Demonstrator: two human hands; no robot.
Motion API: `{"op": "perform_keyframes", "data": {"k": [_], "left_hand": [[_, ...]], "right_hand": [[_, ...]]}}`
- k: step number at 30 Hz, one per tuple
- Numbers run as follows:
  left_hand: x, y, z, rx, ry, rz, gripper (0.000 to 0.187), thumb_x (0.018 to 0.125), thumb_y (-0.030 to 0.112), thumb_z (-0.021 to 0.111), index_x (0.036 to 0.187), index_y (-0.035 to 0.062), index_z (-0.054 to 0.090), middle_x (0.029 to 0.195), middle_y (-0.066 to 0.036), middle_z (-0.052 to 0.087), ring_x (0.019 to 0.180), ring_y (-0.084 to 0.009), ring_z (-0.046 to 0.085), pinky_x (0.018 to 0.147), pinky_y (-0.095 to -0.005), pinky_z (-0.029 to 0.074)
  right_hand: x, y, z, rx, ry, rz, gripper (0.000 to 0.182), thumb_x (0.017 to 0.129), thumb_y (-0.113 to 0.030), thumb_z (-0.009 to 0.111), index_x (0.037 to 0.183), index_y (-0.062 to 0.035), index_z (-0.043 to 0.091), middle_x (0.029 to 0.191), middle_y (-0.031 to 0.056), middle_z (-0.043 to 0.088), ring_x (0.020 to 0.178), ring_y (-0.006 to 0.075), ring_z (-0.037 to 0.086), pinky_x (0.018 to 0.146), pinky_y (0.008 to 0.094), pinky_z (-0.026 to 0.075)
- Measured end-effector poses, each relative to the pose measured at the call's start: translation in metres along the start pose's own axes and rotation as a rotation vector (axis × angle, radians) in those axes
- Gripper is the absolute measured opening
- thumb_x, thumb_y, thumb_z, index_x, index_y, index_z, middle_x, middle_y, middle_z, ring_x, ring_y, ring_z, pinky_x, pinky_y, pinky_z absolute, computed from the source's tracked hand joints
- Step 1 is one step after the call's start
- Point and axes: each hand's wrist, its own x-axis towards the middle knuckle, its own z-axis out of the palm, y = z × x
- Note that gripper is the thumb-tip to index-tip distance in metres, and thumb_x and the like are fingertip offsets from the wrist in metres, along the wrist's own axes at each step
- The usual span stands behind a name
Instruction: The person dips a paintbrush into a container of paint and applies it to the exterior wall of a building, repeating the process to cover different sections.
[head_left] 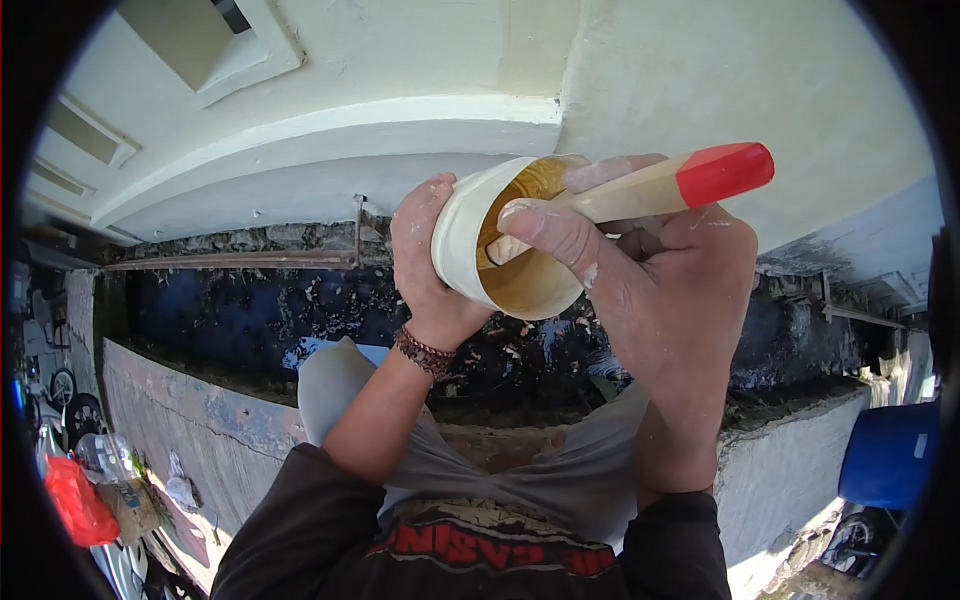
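My left hand (425, 245) is wrapped round a cream-coloured paint cup (462, 240), tilted so that its mouth faces right. Tan paint coats the inside of the cup. In my right hand (660, 270) is a paintbrush (640, 190) with a pale wooden handle and a red end. Thumb and fingers pinch it low on the handle, and its lower end is inside the cup. The bristles are mostly hidden by the cup and my thumb. Dried paint spots the right thumb and fingers.
A cream wall (400, 70) with square openings rises ahead. Below runs a ditch of dark water (220, 310) with floating leaves, edged by a concrete ledge (190, 400). A blue barrel (888, 455) stands at right; a red plastic bag (78, 500) and motorbikes are at left.
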Motion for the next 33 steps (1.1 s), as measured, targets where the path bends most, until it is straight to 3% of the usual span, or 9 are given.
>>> {"op": "perform_keyframes", "data": {"k": [4,7,12,13,17,20,22,29,33], "left_hand": [[-0.004,-0.002,-0.002,-0.006,0.033,-0.036,0.087,0.066,0.024,0.092,0.138,0.0010,0.048,0.129,-0.022,0.058,0.117,-0.0360,0.059,0.100,-0.0453,0.047],[-0.002,-0.001,-0.008,0.017,0.002,-0.042,0.086,0.068,0.022,0.091,0.139,0.0008,0.047,0.129,-0.022,0.058,0.118,-0.0359,0.059,0.101,-0.0451,0.046],[0.003,-0.001,-0.015,0.050,0.001,-0.006,0.085,0.068,0.021,0.090,0.139,0.0007,0.047,0.130,-0.023,0.057,0.119,-0.0363,0.058,0.102,-0.0454,0.046],[0.003,-0.002,-0.016,0.077,-0.006,0.002,0.085,0.068,0.021,0.090,0.139,0.0007,0.047,0.131,-0.023,0.057,0.119,-0.0365,0.058,0.102,-0.0456,0.046],[-0.007,-0.012,-0.015,0.016,0.040,-0.025,0.086,0.068,0.020,0.090,0.139,0.0006,0.046,0.131,-0.023,0.057,0.120,-0.0372,0.058,0.102,-0.0460,0.046],[-0.007,-0.018,-0.017,-0.101,0.036,-0.081,0.087,0.069,0.020,0.090,0.140,0.0010,0.044,0.131,-0.023,0.057,0.120,-0.0375,0.058,0.103,-0.0465,0.046],[0.004,-0.015,-0.019,-0.023,0.047,0.115,0.086,0.070,0.021,0.089,0.141,0.0019,0.044,0.131,-0.023,0.057,0.120,-0.0375,0.058,0.102,-0.0467,0.046],[0.004,-0.019,-0.019,-0.060,0.065,0.166,0.085,0.071,0.026,0.090,0.140,0.0030,0.045,0.129,-0.023,0.058,0.119,-0.0375,0.058,0.101,-0.0462,0.047],[-0.004,-0.016,-0.021,-0.132,0.037,0.026,0.084,0.071,0.026,0.090,0.139,0.0033,0.046,0.129,-0.024,0.058,0.118,-0.0375,0.059,0.100,-0.0462,0.046]], "right_hand": [[-0.001,0.001,0.006,0.068,-0.026,0.039,0.029,0.076,-0.012,0.088,0.092,0.0062,0.072,0.073,0.0099,0.073,0.063,0.0108,0.069,0.056,0.0212,0.052],[0.000,0.000,0.007,-0.022,-0.062,-0.086,0.028,0.076,-0.012,0.088,0.091,0.0060,0.072,0.070,0.0081,0.072,0.060,0.0098,0.067,0.054,0.0203,0.051],[-0.001,-0.006,-0.002,-0.047,-0.065,-0.100,0.030,0.077,-0.011,0.087,0.098,0.0042,0.071,0.079,0.0094,0.072,0.067,0.0090,0.067,0.060,0.0181,0.050],[-0.002,-0.007,-0.004,0.013,-0.114,-0.105,0.031,0.077,-0.007,0.086,0.101,0.0035,0.070,0.090,0.0115,0.073,0.079,0.0119,0.069,0.069,0.0212,0.053],[-0.004,-0.015,-0.009,0.105,-0.115,-0.050,0.033,0.073,-0.004,0.086,0.100,0.0046,0.069,0.100,0.0107,0.073,0.096,0.0167,0.068,0.085,0.0296,0.055],[0.000,-0.015,-0.013,0.100,-0.207,-0.137,0.035,0.073,-0.005,0.086,0.102,0.0051,0.069,0.096,0.0110,0.073,0.093,0.0171,0.069,0.083,0.0291,0.055],[0.000,-0.019,-0.015,0.105,-0.230,-0.129,0.035,0.073,-0.006,0.087,0.101,0.0048,0.068,0.095,0.0109,0.073,0.092,0.0179,0.070,0.083,0.0295,0.056],[0.007,-0.016,-0.016,-0.009,-0.374,-0.228,0.031,0.071,-0.011,0.086,0.094,0.0006,0.068,0.092,0.0125,0.075,0.088,0.0217,0.074,0.077,0.0303,0.059],[0.004,-0.014,-0.013,-0.119,-0.396,-0.279,0.028,0.072,-0.016,0.085,0.090,-0.0011,0.070,0.083,0.0118,0.075,0.080,0.0205,0.075,0.070,0.0282,0.058]]}}
